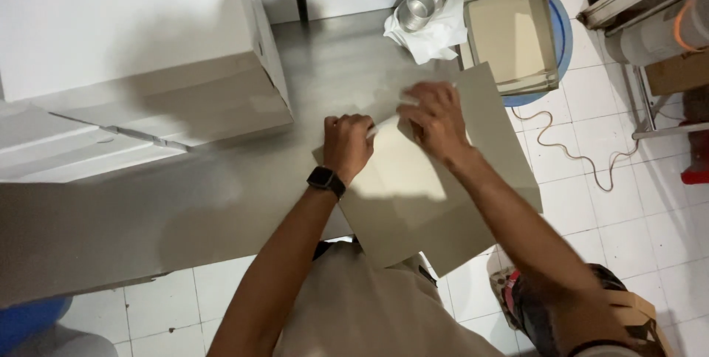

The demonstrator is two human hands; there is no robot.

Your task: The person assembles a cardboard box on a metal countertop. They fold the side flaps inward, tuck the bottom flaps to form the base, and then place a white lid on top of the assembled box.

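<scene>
Both hands, left hand (347,144) and right hand (436,122), pinch a flat grey cardboard sheet (436,194) on the steel table (185,209), open tan box (511,36) behind.

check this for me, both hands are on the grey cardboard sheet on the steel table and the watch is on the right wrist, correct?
Not quite. The head view shows the black watch on the left wrist, not the right. The rest holds: the left hand and the right hand both press on the grey cardboard sheet, which lies on the steel table.
</scene>
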